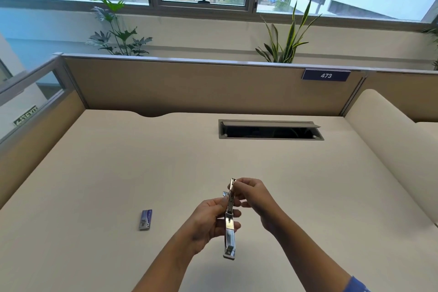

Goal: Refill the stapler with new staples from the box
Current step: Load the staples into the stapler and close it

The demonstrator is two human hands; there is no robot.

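Item 1 — stapler (pixel 230 227): silver metal, swung open into one long line, held in the air between both hands. Its far tip points away from the person. Its near end, with a pale grey piece, hangs below the left hand's fingers.

Item 2: left hand (pixel 208 223). It is on the left side of the stapler with the palm turned toward it. The fingers curl round the middle of the body and show on its right edge, gripping it.

Item 3: right hand (pixel 254 199). It is just beyond and to the right of the left hand, fingers bent, thumb and fingertips pinching the far part of the stapler. Whether a strip of staples lies under those fingertips cannot be told. A blue sleeve (pixel 355 284) shows at the near end of that arm.

Item 4: staple box (pixel 145 220). Small, blue-violet and grey, it lies flat on the desk to the left of the left hand, well apart from it and untouched.

Item 5: desk (pixel 106 173). Cream top, beneath both hands.

Item 6: cable hatch (pixel 270 130). A grey-framed slot with its lid raised, set in the desk well beyond the right hand.

Item 7 — partition (pixel 189 85): a tan panel beyond both hands, bearing a blue plate (pixel 326 75) marked 473, beyond and to the right of the right hand
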